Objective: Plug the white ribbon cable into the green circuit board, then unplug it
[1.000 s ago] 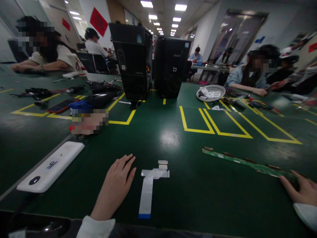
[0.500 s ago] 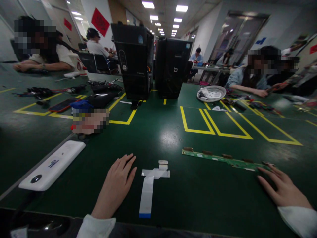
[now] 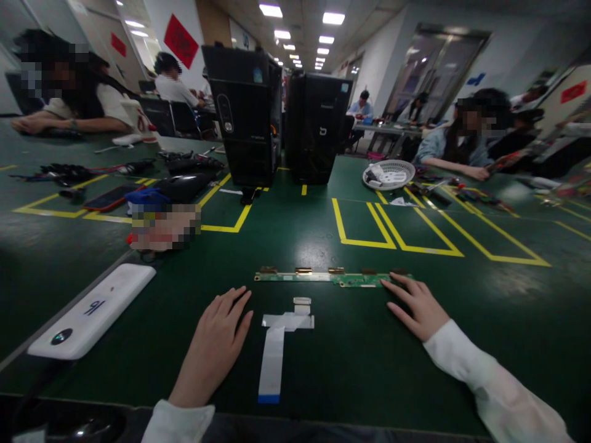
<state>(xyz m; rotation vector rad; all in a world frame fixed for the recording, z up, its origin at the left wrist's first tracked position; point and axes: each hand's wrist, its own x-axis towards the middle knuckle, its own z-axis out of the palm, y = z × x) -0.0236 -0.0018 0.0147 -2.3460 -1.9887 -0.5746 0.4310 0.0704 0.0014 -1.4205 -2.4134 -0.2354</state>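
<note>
A long, narrow green circuit board (image 3: 314,277) with several copper-coloured tabs along its far edge lies crosswise on the green table. My right hand (image 3: 418,304) is at its right end, fingertips touching the board and covering part of it, the thumb spread apart nearer me. My left hand (image 3: 217,335) rests palm down on the table, fingers stretched out and holding nothing. Just right of it lies a flat white ribbon cable (image 3: 271,363), with a blue end towards me and a folded upper part, and a small connector (image 3: 302,301) at its far end.
A white oblong device (image 3: 95,311) lies at the left. Behind are two black computer towers (image 3: 249,123), a white basket (image 3: 388,175), and cables and tools (image 3: 69,174). Yellow tape (image 3: 431,251) marks the tabletop. Other people sit along both sides.
My right hand has moved left and slightly away from me, and the circuit board has slid left with it, turning straighter across the table. The left hand and ribbon cable stay put.
</note>
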